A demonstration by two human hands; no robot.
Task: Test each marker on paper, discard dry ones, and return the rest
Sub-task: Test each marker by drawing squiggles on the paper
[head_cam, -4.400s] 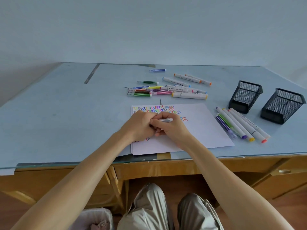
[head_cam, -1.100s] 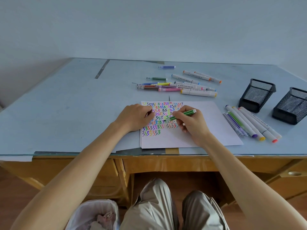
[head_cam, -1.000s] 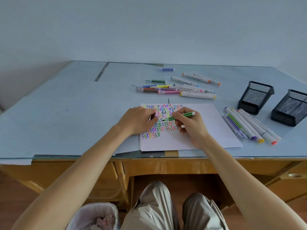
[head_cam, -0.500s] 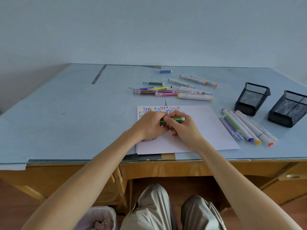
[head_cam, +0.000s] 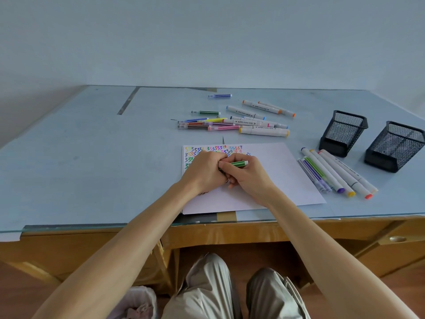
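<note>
green marker [head_cam: 236,163] over the paper [head_cam: 271,178], gripped by right hand [head_cam: 247,178]; left hand [head_cam: 204,173] curled onto its hidden tip end, likely capping. could seat the cap crooked, drying a good marker, or smear ink onto fresh squiggles. untested pile [head_cam: 232,122] at twelve o'clock, holders [head_cam: 342,132] at two.

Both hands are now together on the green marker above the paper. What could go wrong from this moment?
The left hand hides the green marker's tip end, so a cap may be seated badly. The hands rest on the paper over the test marks, which might smear. It could get mixed into the wrong marker group.
</note>
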